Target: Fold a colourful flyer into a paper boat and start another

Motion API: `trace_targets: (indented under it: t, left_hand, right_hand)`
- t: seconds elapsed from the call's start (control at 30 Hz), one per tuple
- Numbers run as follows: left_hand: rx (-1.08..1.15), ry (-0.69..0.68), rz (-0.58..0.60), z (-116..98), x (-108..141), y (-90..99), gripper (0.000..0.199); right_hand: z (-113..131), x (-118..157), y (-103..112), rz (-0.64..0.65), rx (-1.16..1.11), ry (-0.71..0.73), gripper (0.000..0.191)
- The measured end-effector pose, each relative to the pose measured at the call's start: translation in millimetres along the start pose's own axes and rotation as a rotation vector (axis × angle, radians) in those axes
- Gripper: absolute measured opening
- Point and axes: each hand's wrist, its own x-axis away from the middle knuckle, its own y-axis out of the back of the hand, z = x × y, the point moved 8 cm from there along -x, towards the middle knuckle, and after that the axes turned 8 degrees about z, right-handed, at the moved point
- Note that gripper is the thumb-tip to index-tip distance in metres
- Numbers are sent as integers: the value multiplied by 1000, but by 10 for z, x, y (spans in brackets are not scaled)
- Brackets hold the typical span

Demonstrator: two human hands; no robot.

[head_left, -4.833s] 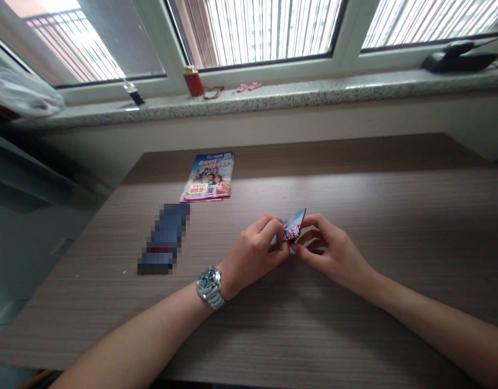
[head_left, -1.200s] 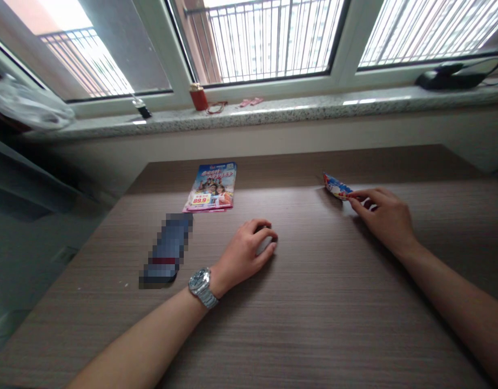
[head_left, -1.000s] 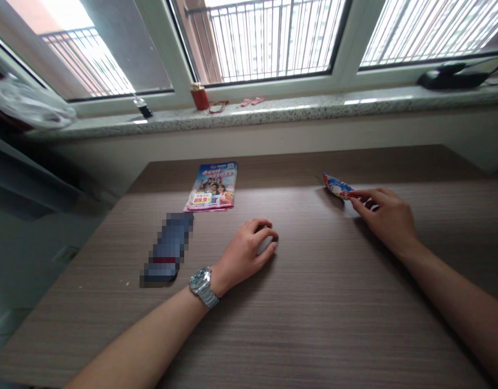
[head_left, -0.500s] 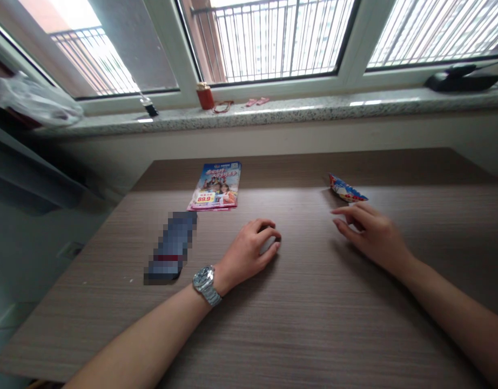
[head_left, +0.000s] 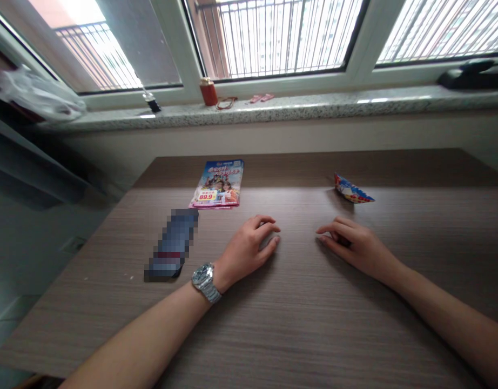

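Observation:
My left hand [head_left: 251, 243] rests on the wooden table [head_left: 297, 313], fingers loosely curved and apart, holding nothing. A silver watch [head_left: 206, 282] circles that wrist. My right hand [head_left: 350, 240] lies opposite it, also without anything in it, thumb and fingers a little apart. Just beyond the right hand stands a small folded paper piece [head_left: 351, 190] with blue, red and white print, not touched. To the far left of centre lies a stack of colourful printed leaflets [head_left: 219, 185]. Left of my left hand is a dark, blurred-out flat object [head_left: 172, 246], perhaps phone-shaped.
Behind the table runs a granite windowsill [head_left: 305, 107]. On it are a red container [head_left: 208, 92] with a cord, small pink items [head_left: 261, 99], a small dark-bottomed bottle [head_left: 152, 102], a plastic bag [head_left: 38, 94] and a black device [head_left: 471, 76]. A grey curtain [head_left: 34, 162] hangs left.
My right hand has drawn back toward me and left, away from the folded paper piece. My left hand stays in about the same place. The view has shifted slightly.

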Motion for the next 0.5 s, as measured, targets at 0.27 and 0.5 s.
trace_targets:
  t: [0.27, 0.5]
  left_hand:
    - [-314, 196, -227, 316, 6, 403, 32]
    - [-530, 294, -234, 542, 59, 443, 50]
  right_hand:
    - [-16, 4, -17, 19, -38, -14, 20]
    - [-19, 5, -16, 22, -46, -16, 23]
